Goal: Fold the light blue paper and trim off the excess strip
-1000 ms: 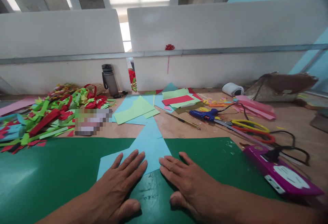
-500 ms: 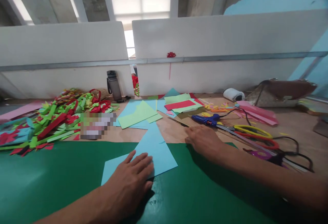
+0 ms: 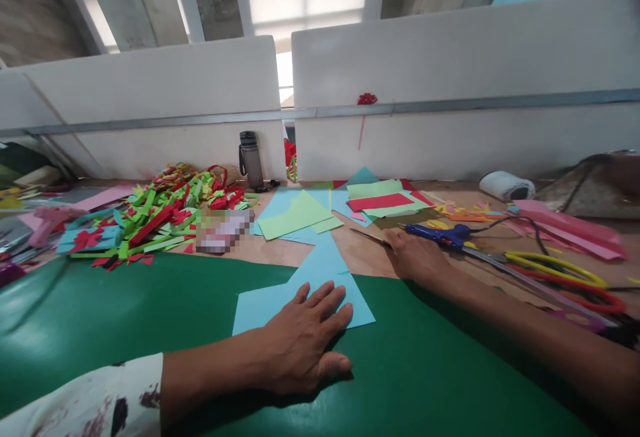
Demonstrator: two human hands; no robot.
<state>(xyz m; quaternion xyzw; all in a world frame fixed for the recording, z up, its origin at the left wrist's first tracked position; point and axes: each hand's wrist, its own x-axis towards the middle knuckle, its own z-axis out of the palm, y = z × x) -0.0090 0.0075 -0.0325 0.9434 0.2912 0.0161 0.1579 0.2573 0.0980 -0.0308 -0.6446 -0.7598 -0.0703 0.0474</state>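
Your left hand (image 3: 303, 344) lies flat, fingers spread, on the near edge of the light blue paper (image 3: 320, 277), which rests partly on the green mat (image 3: 125, 317) and partly on the bare table (image 3: 370, 257) beyond it. Your right hand (image 3: 415, 257) reaches to the far right of the paper and closes around the near end of a thin craft knife (image 3: 370, 237) lying on the table; how firm the grip is cannot be told. Just right of that hand lie a blue glue gun (image 3: 440, 234) and yellow and red scissors (image 3: 560, 274). At the far left sits a heap of paper scraps (image 3: 155, 214), with a grey bottle (image 3: 250, 157) behind it.
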